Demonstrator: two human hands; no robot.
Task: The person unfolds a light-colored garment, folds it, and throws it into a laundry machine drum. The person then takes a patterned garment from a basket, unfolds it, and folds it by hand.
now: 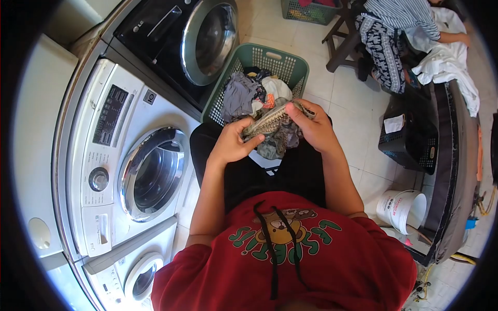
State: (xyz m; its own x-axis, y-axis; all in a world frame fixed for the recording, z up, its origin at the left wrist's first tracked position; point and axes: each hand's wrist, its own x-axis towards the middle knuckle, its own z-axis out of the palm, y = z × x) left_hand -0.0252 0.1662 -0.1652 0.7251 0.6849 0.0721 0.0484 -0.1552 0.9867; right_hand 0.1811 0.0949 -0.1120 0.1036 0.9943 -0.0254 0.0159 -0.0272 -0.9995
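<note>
Stretched between my two hands is a crumpled patterned garment in grey-green and beige, its lower folds hanging over my lap. My left hand grips its left end, thumb pointing inward along the cloth. On the other end, my right hand pinches the fabric with the thumb on top. Just beyond my hands stands a green laundry basket with perforated sides. Inside it lie a grey garment, a white cloth and other mixed clothes.
At my left are a white front-loading washer, a black machine with its round door open, and another white machine. To the right stand a dark basket and a white bucket. Another person sits handling white cloth.
</note>
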